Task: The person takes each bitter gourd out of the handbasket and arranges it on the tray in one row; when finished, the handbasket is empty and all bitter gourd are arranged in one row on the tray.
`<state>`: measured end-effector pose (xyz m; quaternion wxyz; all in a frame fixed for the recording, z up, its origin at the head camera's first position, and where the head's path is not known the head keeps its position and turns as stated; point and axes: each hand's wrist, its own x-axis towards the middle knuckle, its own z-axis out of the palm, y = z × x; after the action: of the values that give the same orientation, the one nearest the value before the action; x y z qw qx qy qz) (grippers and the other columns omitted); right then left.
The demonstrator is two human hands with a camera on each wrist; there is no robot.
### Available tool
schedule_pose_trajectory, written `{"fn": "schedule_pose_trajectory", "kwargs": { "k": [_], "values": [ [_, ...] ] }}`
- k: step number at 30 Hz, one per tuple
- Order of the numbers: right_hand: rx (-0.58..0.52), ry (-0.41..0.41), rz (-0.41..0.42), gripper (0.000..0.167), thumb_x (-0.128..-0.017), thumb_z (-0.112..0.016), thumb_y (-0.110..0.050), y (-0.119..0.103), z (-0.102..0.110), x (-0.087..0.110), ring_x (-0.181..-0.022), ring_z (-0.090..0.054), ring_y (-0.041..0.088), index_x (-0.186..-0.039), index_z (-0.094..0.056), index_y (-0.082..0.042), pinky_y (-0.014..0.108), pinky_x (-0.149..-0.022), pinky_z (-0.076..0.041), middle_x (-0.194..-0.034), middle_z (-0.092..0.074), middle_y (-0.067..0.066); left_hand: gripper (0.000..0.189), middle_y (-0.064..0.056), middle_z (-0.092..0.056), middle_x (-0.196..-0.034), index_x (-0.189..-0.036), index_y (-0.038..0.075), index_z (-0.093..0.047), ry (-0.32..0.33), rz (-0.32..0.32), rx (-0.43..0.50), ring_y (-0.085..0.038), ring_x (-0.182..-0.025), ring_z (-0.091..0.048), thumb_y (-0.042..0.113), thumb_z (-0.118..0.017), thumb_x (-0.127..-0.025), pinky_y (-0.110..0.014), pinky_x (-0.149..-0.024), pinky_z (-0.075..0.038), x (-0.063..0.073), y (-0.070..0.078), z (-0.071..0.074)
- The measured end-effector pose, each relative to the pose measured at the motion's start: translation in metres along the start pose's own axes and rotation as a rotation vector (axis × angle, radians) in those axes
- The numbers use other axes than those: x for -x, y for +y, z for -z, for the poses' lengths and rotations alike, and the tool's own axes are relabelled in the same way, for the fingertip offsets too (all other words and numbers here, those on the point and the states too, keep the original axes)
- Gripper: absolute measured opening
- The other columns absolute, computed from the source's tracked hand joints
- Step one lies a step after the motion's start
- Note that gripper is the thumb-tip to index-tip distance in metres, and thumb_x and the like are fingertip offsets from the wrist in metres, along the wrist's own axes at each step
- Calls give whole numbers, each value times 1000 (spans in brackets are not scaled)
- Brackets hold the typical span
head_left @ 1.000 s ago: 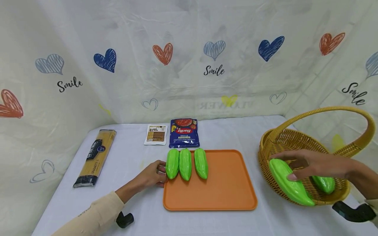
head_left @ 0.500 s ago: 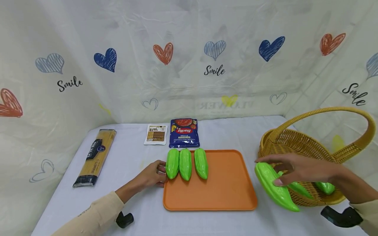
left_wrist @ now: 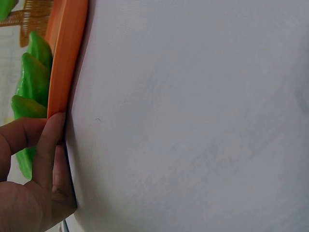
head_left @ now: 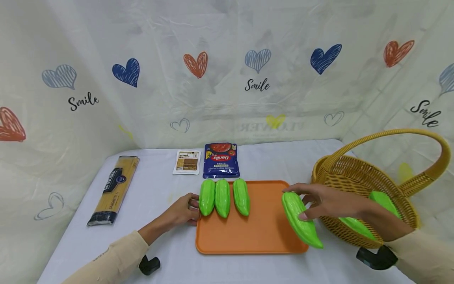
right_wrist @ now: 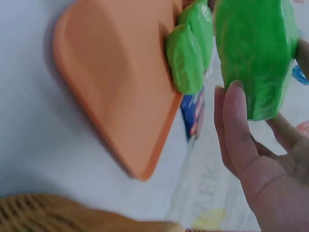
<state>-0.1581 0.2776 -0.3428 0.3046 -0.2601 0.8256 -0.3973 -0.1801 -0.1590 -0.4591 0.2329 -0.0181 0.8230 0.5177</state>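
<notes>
In the head view, my right hand (head_left: pixel 328 201) holds a glossy green bitter melon (head_left: pixel 299 221) between thumb and fingers, over the right edge of the orange tray (head_left: pixel 255 238). The right wrist view shows the lumpy, ridged melon (right_wrist: pixel 256 58) from close by, its blunt end at the fingertips. My left hand (head_left: pixel 186 209) pinches the tray's left edge; in the left wrist view, thumb and finger meet at its rim (left_wrist: pixel 67 63). Three similar melons (head_left: pixel 222 199) lie along the tray's back left, two side by side and one a little apart.
A wicker basket (head_left: pixel 358 169) with a tall handle stands at the right, more green melons (head_left: pixel 358 228) inside. Behind the tray lie a blue sauce pouch (head_left: pixel 221 159) and a small white-brown packet (head_left: pixel 187 161). A spaghetti pack (head_left: pixel 114 189) lies far left.
My right hand has lifted the melon out of the basket and moved it left to the tray's right edge. The left hand and the melons on the tray have stayed put.
</notes>
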Motion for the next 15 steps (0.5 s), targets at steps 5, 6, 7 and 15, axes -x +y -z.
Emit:
{"fn": "schedule_pose_trajectory", "kwargs": {
  "k": [5, 6, 7, 15],
  "values": [
    [32, 58, -37, 61, -94, -68, -30, -4, -4, -13, -129, -50, 39, -150, -44, -21, 53, -99, -51, -152, -43, 17, 67, -14, -59, -116, -140, -2, -46, -2, 2, 0, -21, -92, -65, -2, -75, -79, -35, -70, -65, 0, 0, 0],
    [29, 67, -40, 61, -94, -69, -31, -4, -5, -16, -128, -51, 38, -149, -45, -22, 55, -100, -51, -150, -45, 16, 67, -14, -59, -116, -140, -2, -46, -1, 5, 0, -21, -92, -65, -2, -75, -79, -35, -70, -65, 0, 1, 0],
    [21, 74, -42, 61, -94, -69, -31, -4, -7, -18, -128, -52, 38, -149, -45, -23, 56, -100, -50, -149, -46, 15, 66, -14, -59, -116, -140, -1, -47, -1, 6, -2, -21, -92, -65, -1, -75, -80, -35, -70, -65, 0, 1, 0],
    [-60, 131, -59, 65, -92, -70, -31, -2, -13, -42, -122, -55, 32, -150, -43, -20, 41, -93, -52, -142, -51, 16, 66, -14, -59, -117, -140, -1, -46, -5, 10, -8, -21, -93, -65, 0, -75, -80, -34, -70, -65, 1, 2, 0]
  ]
}}
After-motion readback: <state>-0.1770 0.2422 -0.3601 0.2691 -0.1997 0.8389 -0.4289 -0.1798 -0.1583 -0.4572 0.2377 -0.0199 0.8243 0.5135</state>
